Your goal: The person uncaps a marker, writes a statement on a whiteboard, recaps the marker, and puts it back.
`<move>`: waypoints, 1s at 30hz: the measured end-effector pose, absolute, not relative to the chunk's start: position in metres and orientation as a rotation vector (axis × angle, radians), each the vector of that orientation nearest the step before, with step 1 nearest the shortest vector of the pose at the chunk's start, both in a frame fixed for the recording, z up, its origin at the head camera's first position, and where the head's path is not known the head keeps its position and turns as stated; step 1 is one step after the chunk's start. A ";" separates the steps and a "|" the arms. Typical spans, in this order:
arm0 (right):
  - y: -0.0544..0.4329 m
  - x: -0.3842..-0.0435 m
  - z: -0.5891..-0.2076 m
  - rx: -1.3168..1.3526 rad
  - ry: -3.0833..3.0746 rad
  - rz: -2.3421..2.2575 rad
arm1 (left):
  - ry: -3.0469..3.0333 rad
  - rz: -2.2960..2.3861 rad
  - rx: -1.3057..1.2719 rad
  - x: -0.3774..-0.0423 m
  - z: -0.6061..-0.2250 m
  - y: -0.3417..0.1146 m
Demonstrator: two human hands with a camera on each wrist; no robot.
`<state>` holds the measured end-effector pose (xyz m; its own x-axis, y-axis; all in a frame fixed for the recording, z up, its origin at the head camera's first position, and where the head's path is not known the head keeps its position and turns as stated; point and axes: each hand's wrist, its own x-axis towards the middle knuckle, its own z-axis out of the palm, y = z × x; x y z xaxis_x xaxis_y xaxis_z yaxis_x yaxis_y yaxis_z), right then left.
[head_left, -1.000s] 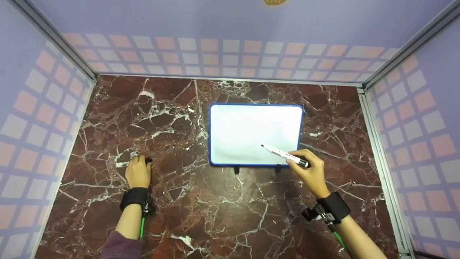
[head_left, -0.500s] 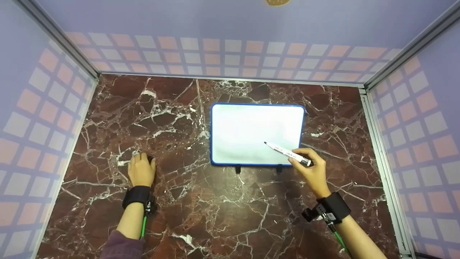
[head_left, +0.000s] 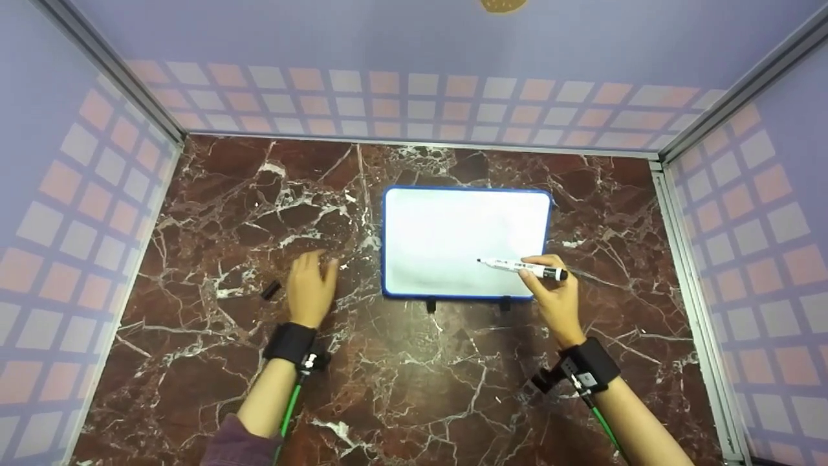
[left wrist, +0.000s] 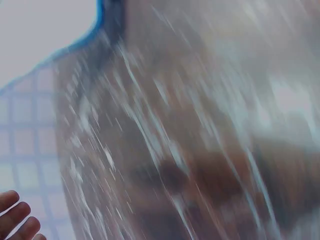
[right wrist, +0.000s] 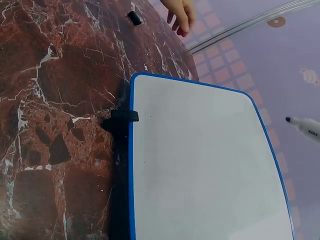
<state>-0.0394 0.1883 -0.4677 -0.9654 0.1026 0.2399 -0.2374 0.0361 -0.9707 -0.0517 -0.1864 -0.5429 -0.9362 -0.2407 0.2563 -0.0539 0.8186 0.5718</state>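
Note:
My right hand [head_left: 555, 299] pinches a white marker [head_left: 517, 266] between thumb and fingers, its bare black tip pointing left over the whiteboard [head_left: 440, 239]. In the right wrist view the marker [right wrist: 307, 127] shows at the right edge, apart from the board's face. The blue-framed board [right wrist: 200, 160] has no writing that I can make out. My left hand [head_left: 310, 290] is held above the table with relaxed fingers and nothing in them. Left of it lies a small black marker cap [head_left: 271, 290]. The left wrist view is motion-blurred; the fingertips [left wrist: 20, 217] appear at its lower left.
The tabletop [head_left: 362, 388] is dark red marble with white veins. Two black feet, one of them a clip-like foot [head_left: 431, 305], stick out under the board's near edge. Tiled-pattern walls [head_left: 414, 97] enclose the table at the back and both sides.
My left hand has left the marker cap on the table and moved right toward the board. My right hand has turned the marker to lie more level in the head view.

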 end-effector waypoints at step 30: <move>0.108 -0.076 -0.473 0.084 -2.171 2.140 | -2.535 -1.616 0.301 -0.049 -0.569 -0.113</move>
